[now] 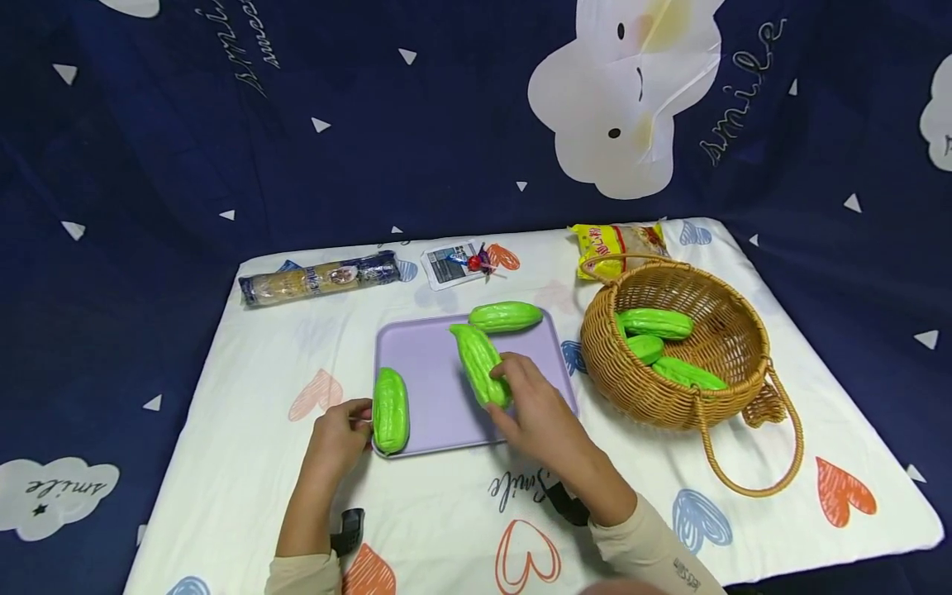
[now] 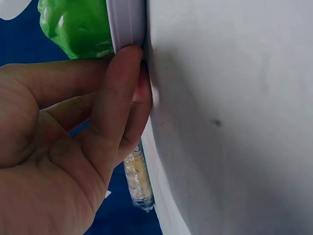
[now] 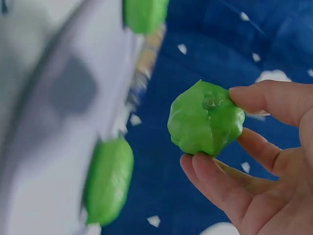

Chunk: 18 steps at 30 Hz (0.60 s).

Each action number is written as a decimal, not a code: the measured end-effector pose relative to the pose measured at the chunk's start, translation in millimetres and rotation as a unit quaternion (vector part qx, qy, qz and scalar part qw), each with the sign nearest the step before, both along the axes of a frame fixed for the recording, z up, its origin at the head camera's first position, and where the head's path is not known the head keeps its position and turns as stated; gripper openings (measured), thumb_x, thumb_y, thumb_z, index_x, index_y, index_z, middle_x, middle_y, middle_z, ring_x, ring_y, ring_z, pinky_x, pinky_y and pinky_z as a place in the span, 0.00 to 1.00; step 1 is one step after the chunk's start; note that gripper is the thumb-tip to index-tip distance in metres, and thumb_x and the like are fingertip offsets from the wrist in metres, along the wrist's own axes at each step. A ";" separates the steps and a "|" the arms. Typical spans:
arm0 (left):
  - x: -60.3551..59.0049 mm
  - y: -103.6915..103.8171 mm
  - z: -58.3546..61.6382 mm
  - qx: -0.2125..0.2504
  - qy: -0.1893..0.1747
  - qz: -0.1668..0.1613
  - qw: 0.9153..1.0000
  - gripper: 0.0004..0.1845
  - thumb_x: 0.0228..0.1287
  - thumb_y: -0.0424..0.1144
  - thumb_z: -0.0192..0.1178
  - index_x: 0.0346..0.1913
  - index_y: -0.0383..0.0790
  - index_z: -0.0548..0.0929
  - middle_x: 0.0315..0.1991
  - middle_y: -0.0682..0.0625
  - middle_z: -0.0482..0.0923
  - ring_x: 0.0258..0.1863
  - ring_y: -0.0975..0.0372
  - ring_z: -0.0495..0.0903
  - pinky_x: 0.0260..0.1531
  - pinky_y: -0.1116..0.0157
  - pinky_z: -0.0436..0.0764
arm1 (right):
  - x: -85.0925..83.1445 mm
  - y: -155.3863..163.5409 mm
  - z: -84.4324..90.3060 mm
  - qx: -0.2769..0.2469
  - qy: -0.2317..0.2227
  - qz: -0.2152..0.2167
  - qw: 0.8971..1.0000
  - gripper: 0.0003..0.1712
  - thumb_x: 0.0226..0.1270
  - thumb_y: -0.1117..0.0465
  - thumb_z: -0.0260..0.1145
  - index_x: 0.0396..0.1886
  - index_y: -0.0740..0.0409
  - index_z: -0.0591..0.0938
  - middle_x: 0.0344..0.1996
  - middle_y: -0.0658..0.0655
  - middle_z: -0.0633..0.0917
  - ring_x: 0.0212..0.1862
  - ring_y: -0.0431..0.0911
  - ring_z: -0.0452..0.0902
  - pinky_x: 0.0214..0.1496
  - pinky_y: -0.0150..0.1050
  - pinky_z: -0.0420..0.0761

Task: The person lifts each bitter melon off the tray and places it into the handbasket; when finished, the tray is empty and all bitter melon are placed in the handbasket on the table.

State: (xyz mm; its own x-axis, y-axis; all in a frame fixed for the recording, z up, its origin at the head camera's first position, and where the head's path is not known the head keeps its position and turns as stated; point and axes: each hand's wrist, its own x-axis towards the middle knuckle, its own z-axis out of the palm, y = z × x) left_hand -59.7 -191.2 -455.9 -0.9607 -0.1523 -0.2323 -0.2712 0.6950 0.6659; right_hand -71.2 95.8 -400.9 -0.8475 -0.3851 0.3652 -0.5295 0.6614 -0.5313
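Green bitter gourd (image 1: pixel 481 364) over the middle of the lilac tray (image 1: pixel 431 388), pinched at its near end by the right hand (image 1: pixel 539 417), thumb above and fingers below in the wrist view; two more gourds on the tray, one at the left edge (image 1: pixel 390 411) and one at the far edge (image 1: pixel 506 316), three in the wicker basket (image 1: pixel 736 376) to the right. Left hand (image 1: pixel 338 434) pinching the tray's left rim, steadying it. Seemingly mid-transfer between tray and basket; next, probably a clean lift clear of the rim.
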 end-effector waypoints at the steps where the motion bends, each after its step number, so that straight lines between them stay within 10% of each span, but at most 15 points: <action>1: -0.1 0.0 0.1 0.000 0.000 0.000 1.000 0.19 0.61 0.25 0.53 0.56 0.30 0.80 0.40 0.43 0.83 0.36 0.58 0.80 0.33 0.65 0.77 | -0.6 5.2 4.0 -0.002 0.003 -0.010 1.000 0.24 0.54 0.63 0.74 0.48 0.61 0.74 0.55 0.63 0.77 0.45 0.51 0.79 0.42 0.43 0.82; 18: -1.1 -0.7 0.6 -0.017 -0.006 -0.005 1.000 0.20 0.61 0.26 0.53 0.57 0.31 0.80 0.41 0.43 0.83 0.38 0.56 0.79 0.34 0.63 0.76 | 3.1 105.3 47.2 -0.075 0.021 -0.234 0.969 0.23 0.57 0.67 0.68 0.52 0.68 0.73 0.59 0.68 0.73 0.46 0.64 0.80 0.45 0.55 0.81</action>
State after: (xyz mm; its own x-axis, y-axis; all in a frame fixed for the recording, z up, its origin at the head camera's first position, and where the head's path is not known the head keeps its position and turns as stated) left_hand -60.8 -191.8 -455.3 -0.9590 -0.1515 -0.2395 -0.2731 0.7198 0.6382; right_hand -68.1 201.1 -353.8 -0.9000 0.0971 0.4249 -0.2136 0.7515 -0.6242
